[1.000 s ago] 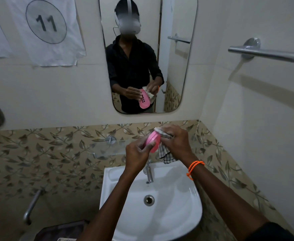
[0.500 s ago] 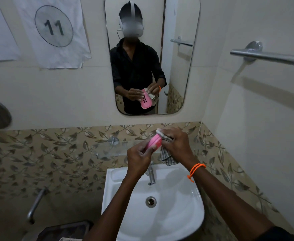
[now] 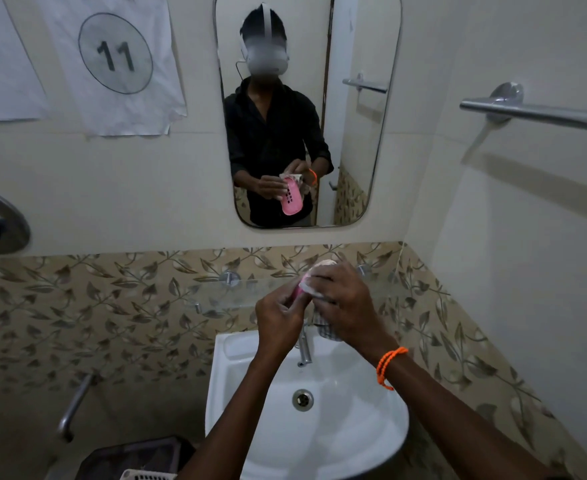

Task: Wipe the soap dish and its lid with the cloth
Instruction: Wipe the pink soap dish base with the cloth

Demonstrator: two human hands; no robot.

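Note:
Above the white sink (image 3: 382,424), both hands work on a pink soap dish part (image 3: 300,289) with drain holes, which show only in the mirror (image 3: 354,133) reflection. My left hand (image 3: 278,315) grips its lower end. My right hand (image 3: 345,303) holds a checked cloth (image 3: 314,287) bunched over the upper end, covering most of the pink plastic. The cloth's loose tail (image 3: 326,329) hangs below my right hand. Whether this part is the dish or the lid, I cannot tell.
A glass shelf (image 3: 229,292) runs along the patterned tile band behind my hands, with the tap (image 3: 304,348) just beneath them. A metal towel bar (image 3: 534,114) juts from the right wall. A dark bin (image 3: 132,459) stands at the lower left.
My right hand has slid the cloth up over the top of the pink part, hiding more of it. Both hands stay above the tap.

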